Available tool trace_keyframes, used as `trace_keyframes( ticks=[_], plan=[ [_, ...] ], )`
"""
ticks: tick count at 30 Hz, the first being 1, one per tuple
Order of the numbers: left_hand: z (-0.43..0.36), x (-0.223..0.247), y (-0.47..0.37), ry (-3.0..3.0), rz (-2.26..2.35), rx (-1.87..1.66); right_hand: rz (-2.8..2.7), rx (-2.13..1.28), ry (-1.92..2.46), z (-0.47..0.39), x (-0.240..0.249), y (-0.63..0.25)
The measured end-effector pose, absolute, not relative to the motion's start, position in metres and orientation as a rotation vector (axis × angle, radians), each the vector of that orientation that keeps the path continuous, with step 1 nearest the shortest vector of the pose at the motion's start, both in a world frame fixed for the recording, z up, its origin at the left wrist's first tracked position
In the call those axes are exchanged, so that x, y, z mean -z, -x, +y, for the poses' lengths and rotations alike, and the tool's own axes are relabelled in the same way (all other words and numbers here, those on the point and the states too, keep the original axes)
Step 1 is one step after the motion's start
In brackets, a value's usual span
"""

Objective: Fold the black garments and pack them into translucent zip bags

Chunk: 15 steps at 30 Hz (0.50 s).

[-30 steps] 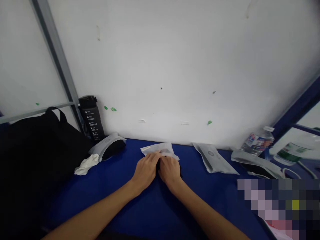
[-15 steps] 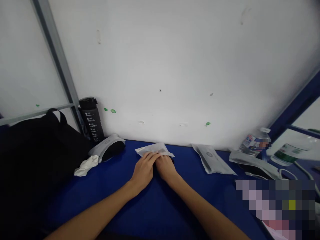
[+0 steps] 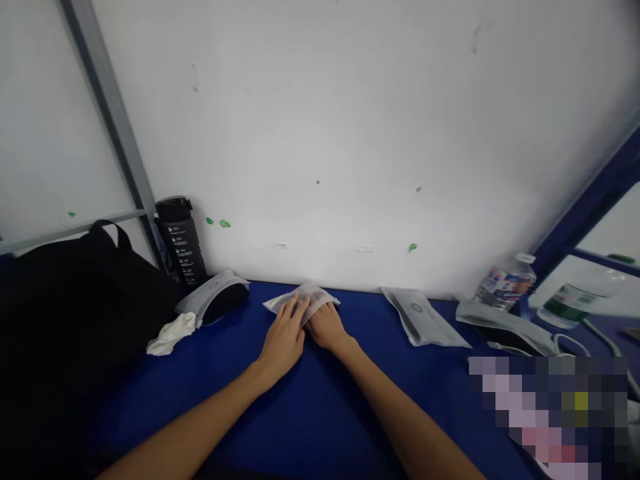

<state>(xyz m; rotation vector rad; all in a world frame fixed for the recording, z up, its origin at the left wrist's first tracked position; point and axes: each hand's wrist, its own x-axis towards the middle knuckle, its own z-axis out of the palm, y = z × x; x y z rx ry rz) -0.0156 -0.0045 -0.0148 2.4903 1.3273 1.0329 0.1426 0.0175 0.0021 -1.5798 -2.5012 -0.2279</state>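
Note:
A frosted plastic pouch [image 3: 313,295] lies on the blue tabletop in front of me, close to the wall. My left hand [image 3: 284,333] rests on its left part, fingers stretched over the film, thumb low beside the pouch's near corner. My right hand [image 3: 326,327] is at the pouch's near right edge, its fingers bent and the tips under the film. What those fingers hold is hidden; a little black shows just beyond them. To the right lies another frosted pouch [image 3: 423,319], flat, with a round print.
At left are a black bag [image 3: 90,287], a dark bottle [image 3: 183,243], a pouch with something black [image 3: 213,293] and a crumpled white tissue [image 3: 171,333]. At right stand another pouch [image 3: 505,323] and clear bottles [image 3: 506,283]. The wall [image 3: 320,133] borders the table.
My left hand has shifted off my right hand and its fingers are now more spread on the pouch. The pouch's near edge has come down over my right fingertips.

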Motion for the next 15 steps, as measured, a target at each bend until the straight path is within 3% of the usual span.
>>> trace_keyframes(
  ticks=[15],
  plan=[
    [-0.008, 0.005, 0.017, -2.365, 1.049, -1.073, -2.243, 0.237, 1.920, -0.008, -0.011, -0.127]
  ],
)
